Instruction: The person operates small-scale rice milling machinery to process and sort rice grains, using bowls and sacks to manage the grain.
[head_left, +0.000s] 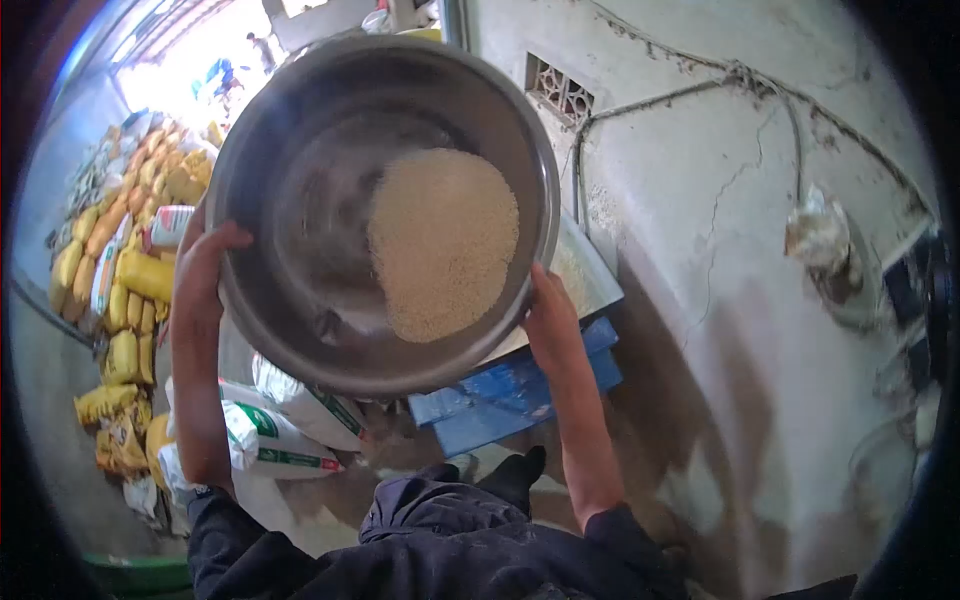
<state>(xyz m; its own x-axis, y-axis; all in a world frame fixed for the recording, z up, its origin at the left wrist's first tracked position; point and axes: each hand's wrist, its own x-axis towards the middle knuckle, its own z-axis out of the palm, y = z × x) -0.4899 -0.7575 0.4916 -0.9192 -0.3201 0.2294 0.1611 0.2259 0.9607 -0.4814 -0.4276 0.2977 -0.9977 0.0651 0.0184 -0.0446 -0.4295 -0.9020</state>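
Note:
A large round grey basin [310, 190] is held up in front of me, tilted so that I look into it. Pale grain [445, 250], which looks like rice, lies heaped toward the basin's right side. My left hand [207, 262] grips the left rim, with the thumb over the inside edge. On the lower right, my right hand [550, 308] is closed on the rim; its fingers are partly hidden behind the basin. Beyond the right rim, a pale tray [590, 265] holding some grain shows partly, above blue stacked pieces [500, 400].
White sacks with green print [275, 435] lie on the floor below the basin. Many yellow and orange sacks [125, 250] are piled at the left. A cracked wall [700, 200] with a vent [558, 92] and cables stands at the right. A green rim [135, 573] shows at lower left.

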